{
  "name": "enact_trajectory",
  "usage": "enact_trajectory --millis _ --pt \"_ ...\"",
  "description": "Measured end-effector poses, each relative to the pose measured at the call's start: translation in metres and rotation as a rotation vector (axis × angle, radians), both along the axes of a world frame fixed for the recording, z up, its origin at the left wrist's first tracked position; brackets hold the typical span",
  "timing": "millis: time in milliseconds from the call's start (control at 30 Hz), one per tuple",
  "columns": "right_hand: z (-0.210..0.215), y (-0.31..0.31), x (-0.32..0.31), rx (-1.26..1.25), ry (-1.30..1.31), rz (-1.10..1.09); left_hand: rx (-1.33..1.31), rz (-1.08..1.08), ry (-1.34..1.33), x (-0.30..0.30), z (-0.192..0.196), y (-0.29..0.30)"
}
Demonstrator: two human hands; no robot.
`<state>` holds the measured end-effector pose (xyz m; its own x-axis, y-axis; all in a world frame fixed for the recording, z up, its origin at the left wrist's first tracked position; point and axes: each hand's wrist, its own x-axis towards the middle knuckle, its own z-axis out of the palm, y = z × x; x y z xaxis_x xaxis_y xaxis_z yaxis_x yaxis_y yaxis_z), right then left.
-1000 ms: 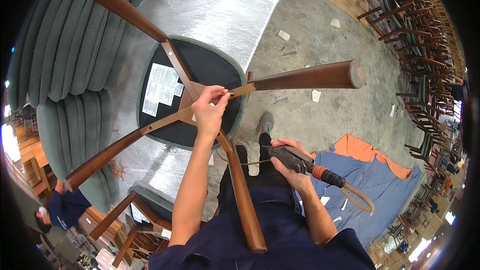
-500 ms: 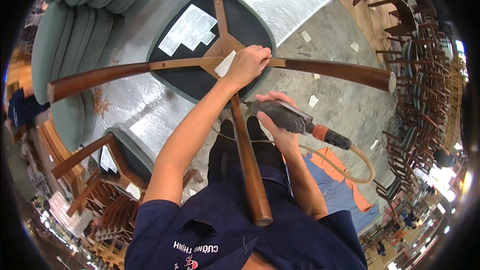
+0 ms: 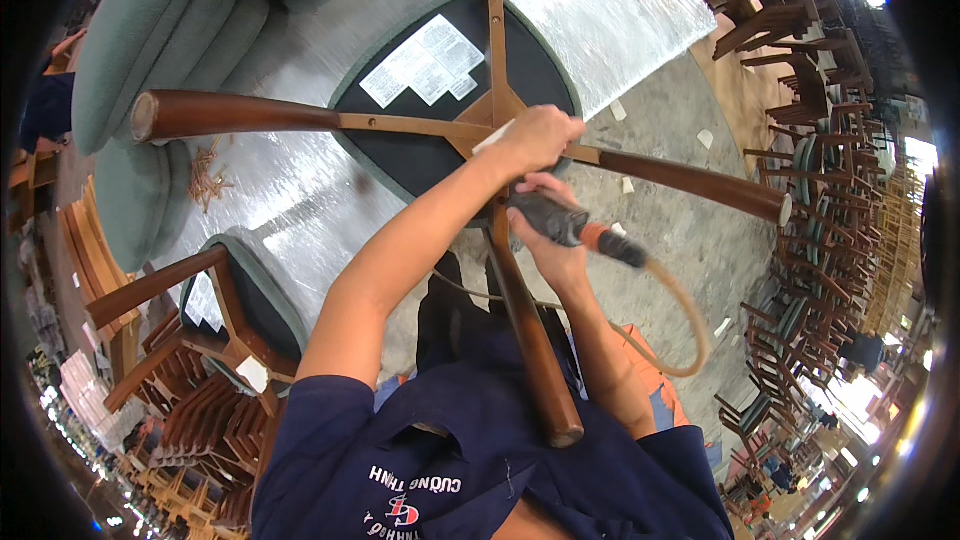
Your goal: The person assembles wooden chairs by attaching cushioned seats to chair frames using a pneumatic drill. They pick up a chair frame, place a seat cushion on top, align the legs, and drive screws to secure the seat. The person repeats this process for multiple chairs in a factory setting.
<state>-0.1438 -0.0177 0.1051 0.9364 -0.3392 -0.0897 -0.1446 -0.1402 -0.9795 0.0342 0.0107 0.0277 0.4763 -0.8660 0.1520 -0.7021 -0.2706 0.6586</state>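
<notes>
An upturned chair with a green-edged seat (image 3: 400, 145) and a brown four-legged wooden frame (image 3: 400, 125) lies before me. My left hand (image 3: 543, 140) is closed over the frame near its centre, fingers curled round the right-hand arm. Beside its wrist a white piece (image 3: 492, 138) lies on the wood. Just below, my right hand (image 3: 548, 245) wraps round a black air tool (image 3: 550, 217) with an orange collar. Its tip is hidden near the frame, beneath my left hand. The nearest chair leg (image 3: 540, 370) points back to my torso.
A tan hose (image 3: 690, 320) loops from the tool across my lap. Green upholstered seats (image 3: 140, 70) stand at left, above a second upturned chair (image 3: 255, 315). Stacked chairs (image 3: 810, 200) line the right. White scraps (image 3: 706, 140) dot the concrete; wooden pegs (image 3: 208, 180) lie on plastic wrap.
The tool and my right hand have moved up and in against the frame, under my left hand. The chair appears turned slightly clockwise and shifted right in view, and my left hand has shifted right with it.
</notes>
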Motion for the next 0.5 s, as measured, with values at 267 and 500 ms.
enact_trajectory --millis 267,500 --pt "0.010 0.012 -0.001 0.056 -0.053 0.132 -0.092 -0.067 -0.356 -0.016 -0.019 -0.022" --pt "0.025 0.019 -0.005 0.030 -0.008 0.120 -0.258 -0.067 -0.433 -0.011 -0.011 0.030"
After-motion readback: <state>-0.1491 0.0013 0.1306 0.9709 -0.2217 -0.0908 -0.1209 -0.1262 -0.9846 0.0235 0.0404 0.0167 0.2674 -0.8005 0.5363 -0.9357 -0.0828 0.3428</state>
